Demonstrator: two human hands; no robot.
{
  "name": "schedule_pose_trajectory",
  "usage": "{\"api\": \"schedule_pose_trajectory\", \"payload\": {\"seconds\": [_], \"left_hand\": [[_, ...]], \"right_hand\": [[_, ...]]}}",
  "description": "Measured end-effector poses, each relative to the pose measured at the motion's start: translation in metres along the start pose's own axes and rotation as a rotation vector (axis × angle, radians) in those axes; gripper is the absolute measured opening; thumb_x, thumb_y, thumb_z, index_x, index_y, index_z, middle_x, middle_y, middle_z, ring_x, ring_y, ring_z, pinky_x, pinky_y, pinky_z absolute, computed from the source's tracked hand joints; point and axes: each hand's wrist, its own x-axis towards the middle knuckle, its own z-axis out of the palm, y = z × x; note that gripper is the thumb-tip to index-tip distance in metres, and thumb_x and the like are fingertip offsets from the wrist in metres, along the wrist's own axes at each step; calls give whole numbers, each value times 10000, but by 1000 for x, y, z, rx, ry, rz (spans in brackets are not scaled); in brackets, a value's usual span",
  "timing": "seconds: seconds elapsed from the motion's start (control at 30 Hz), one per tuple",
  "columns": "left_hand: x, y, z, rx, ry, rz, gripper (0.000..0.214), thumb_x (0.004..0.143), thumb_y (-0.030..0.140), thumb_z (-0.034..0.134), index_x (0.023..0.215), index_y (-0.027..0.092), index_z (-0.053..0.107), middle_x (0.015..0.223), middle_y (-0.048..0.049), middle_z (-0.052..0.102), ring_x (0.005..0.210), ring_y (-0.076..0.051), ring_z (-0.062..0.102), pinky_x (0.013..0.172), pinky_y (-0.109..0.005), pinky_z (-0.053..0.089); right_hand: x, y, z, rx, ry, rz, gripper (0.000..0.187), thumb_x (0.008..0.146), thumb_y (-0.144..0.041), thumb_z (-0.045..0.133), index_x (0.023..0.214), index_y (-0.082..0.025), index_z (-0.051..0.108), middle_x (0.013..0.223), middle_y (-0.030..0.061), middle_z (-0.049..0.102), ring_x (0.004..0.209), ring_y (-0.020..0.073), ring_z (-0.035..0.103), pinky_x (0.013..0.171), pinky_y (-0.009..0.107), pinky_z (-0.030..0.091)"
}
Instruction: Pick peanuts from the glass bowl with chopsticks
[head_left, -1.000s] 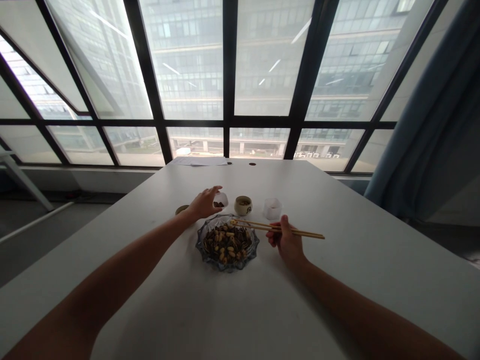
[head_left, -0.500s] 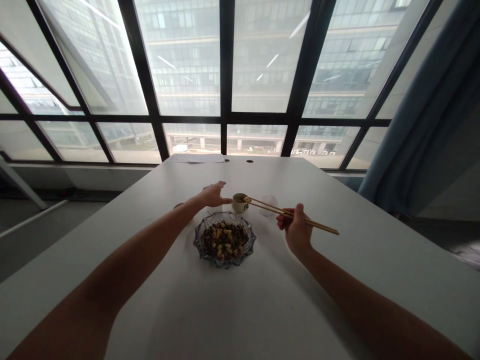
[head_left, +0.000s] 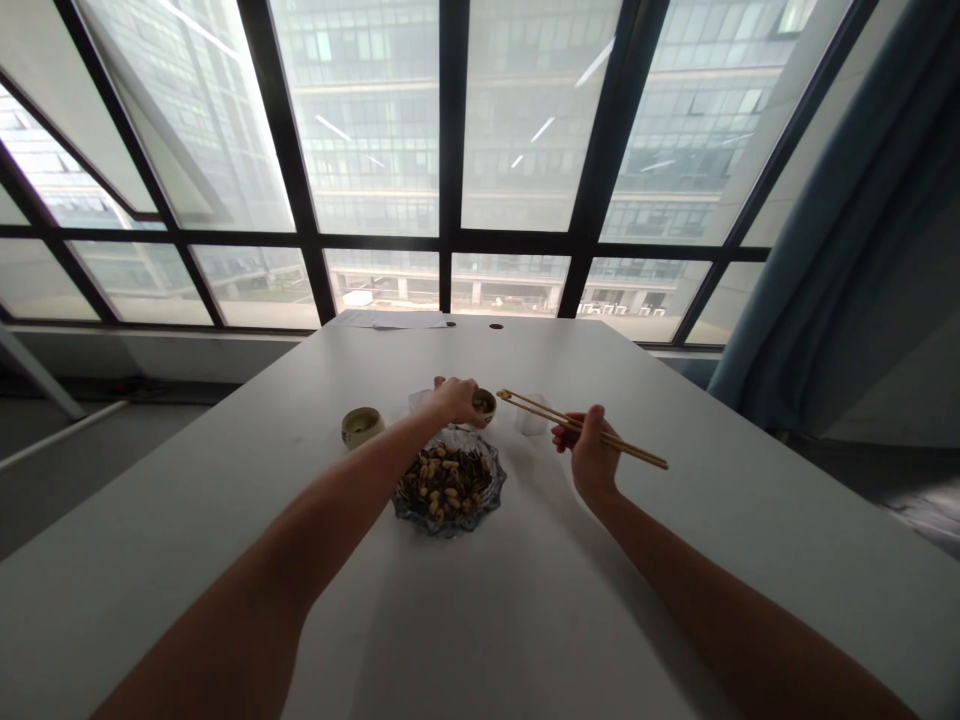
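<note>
My left hand (head_left: 454,400) is closed around a small beige cup (head_left: 487,403) behind the glass bowl. The cup's mouth is tilted a little, with some small pieces inside. In my right hand (head_left: 591,447) is a pair of chopsticks (head_left: 555,414) pointing left. Their tips stand just right of the cup and pinch a small light-brown piece, too small to tell what. Below my left hand sits a scalloped glass bowl (head_left: 491,503) of peanuts and dark seeds (head_left: 448,482), its left part hidden by my forearm.
Another beige cup (head_left: 362,424) stands left of my left forearm. A clear plastic cup (head_left: 532,413) is behind the chopsticks, and another clear container (head_left: 420,399) is partly hidden behind my left hand. Paper sheets (head_left: 390,319) lie at the far end of the white table (head_left: 480,640).
My left hand has moved right and closed on the beige cup, which now tilts. The left cup has come into view. The chopstick tips are now clear of the held cup.
</note>
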Motion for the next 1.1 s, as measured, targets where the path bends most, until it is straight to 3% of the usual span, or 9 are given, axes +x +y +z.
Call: {"api": "schedule_pose_trajectory", "payload": {"seconds": [0.13, 0.23, 0.37, 0.53, 0.77, 0.97, 1.1], "left_hand": [[-10, 2, 8, 35, 196, 159, 690, 632, 441, 749, 1248, 197, 554, 1238, -127, 648, 1184, -331, 555, 1075, -481, 265], [-13, 2, 11, 10, 219, 184, 688, 643, 443, 747, 1253, 203, 538, 1241, -111, 646, 1176, -313, 556, 1075, -469, 245], [-12, 3, 12, -1, 235, 189, 689, 634, 457, 756, 1238, 199, 547, 1220, -108, 660, 1160, -307, 568, 1062, -457, 257], [-12, 7, 9, -16, 208, 159, 682, 621, 519, 757, 1206, 213, 587, 1191, -105, 680, 1142, -314, 588, 1041, -451, 294], [-6, 7, 6, 10, 133, 78, 721, 600, 643, 730, 1148, 181, 655, 1071, -127, 724, 1070, -340, 626, 1010, -463, 343], [3, 4, 7, 31, -7, -13, 716, 609, 721, 695, 1139, 242, 661, 1097, -118, 725, 1098, -338, 626, 1010, -451, 354], [-1, -1, -1, -18, -78, -31, 827, 626, 717, 697, 1255, 189, 600, 1213, -175, 673, 1192, -377, 570, 1048, -497, 322]], "right_hand": [[-9, 0, -2, -135, -149, -185, 518, 855, -684, 541, 784, -179, 633, 580, 14, 663, 457, 127, 580, 439, 257, 461], [-12, 3, -5, -181, -220, -227, 488, 892, -652, 517, 796, -188, 637, 611, 19, 672, 490, 132, 588, 473, 267, 474], [-13, 6, -6, -172, -217, -216, 488, 878, -662, 526, 799, -194, 640, 616, 22, 670, 498, 141, 584, 480, 276, 470], [-14, 4, -2, -223, -312, -223, 438, 852, -630, 592, 782, -204, 664, 651, 25, 669, 567, 155, 580, 550, 295, 485], [-15, -2, -1, -220, -200, -255, 476, 865, -657, 538, 774, -207, 664, 682, 35, 663, 590, 161, 561, 565, 292, 459], [-20, -24, 6, -168, -186, -239, 598, 881, -713, 452, 622, -208, 640, 505, 34, 609, 457, 149, 513, 463, 286, 404], [-22, -42, 9, -202, -294, -191, 661, 853, -755, 452, 529, -206, 625, 395, 25, 536, 363, 133, 477, 389, 270, 364]]}}
